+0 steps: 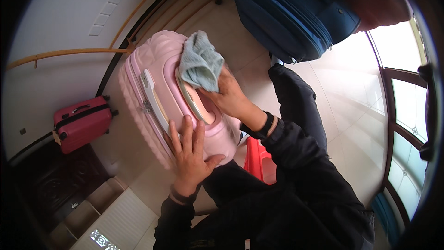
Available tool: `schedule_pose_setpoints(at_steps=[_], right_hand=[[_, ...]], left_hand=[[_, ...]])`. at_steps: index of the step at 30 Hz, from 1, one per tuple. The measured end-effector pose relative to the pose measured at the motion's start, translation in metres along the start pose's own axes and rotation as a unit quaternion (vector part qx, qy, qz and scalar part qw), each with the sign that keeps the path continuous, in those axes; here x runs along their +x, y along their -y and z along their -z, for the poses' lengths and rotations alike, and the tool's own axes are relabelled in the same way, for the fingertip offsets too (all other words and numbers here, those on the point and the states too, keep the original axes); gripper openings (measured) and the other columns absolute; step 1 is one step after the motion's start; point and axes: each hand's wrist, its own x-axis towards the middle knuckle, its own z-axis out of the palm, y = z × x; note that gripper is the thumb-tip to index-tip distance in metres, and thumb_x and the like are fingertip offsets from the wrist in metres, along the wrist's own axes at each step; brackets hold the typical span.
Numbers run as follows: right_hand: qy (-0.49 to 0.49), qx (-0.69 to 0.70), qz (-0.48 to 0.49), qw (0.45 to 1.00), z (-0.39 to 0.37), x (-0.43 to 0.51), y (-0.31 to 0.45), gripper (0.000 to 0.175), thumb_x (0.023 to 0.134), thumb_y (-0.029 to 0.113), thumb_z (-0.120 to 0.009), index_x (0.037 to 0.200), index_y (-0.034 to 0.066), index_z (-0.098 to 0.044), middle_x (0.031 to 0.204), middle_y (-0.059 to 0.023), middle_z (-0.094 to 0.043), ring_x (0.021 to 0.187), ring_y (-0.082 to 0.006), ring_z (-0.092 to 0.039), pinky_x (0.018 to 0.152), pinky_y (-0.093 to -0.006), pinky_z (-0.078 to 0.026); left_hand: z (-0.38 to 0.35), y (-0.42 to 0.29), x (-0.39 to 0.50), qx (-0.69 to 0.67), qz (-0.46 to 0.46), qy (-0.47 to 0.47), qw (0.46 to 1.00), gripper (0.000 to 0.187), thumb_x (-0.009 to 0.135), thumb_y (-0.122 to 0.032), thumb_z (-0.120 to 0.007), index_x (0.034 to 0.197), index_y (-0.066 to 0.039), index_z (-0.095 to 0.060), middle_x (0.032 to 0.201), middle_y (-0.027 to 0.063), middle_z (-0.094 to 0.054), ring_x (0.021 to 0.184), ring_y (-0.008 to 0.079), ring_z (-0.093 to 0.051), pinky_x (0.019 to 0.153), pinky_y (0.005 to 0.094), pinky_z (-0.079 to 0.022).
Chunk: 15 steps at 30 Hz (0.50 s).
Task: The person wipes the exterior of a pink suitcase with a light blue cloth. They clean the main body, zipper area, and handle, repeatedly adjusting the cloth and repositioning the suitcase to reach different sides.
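A pale pink hard-shell suitcase (166, 73) stands in front of me, its top face turned up. Along that face runs a carry handle (194, 102) in a recess, with a lighter side handle or trim strip (154, 99) beside the zipper. My right hand (229, 92) grips a crumpled grey-green cloth (201, 60) against the suitcase by the far end of the carry handle. The cloth hides part of that end. My left hand (190, 152) rests on the near end of the suitcase, fingers spread, holding nothing.
A red plastic stool (256, 159) is beside my legs. Blue fabric luggage (288, 17) and a dark red case (374, 0) stand at upper right. Leftward, a magenta suitcase (83, 121) is near the wall and a wooden rail (69, 52). Glass-paned doors (409, 107) line the right.
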Motion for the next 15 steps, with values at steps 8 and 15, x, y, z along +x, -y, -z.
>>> schedule_pose_setpoints(at_steps=[8,15], right_hand=[[0.074,0.074,-0.202,0.974,0.015,-0.038,0.019,0.044,0.079,-0.002,-0.062,0.123,0.005,-0.065,0.136,-0.0185,-0.055,0.129,-0.0378,-0.049,0.111,-0.0402,-0.035],[0.003,0.107,-0.141,0.984,0.001,0.005,-0.024,0.027,0.09,0.006,-0.067,0.116,-0.0016,-0.065,0.116,-0.0091,-0.065,0.108,-0.0178,-0.058,0.097,-0.0322,-0.044]], left_hand=[[0.0,0.001,-0.003,0.013,0.01,0.022,1.0,0.093,0.086,-0.074,-0.05,0.145,-0.001,-0.045,0.154,0.0251,-0.034,0.142,0.0546,-0.021,0.112,0.064,-0.02],[-0.001,0.0,-0.003,-0.013,0.024,0.022,0.999,0.093,0.082,-0.069,-0.061,0.146,-0.004,-0.045,0.155,0.0244,-0.033,0.142,0.0533,-0.023,0.113,0.063,-0.02]])
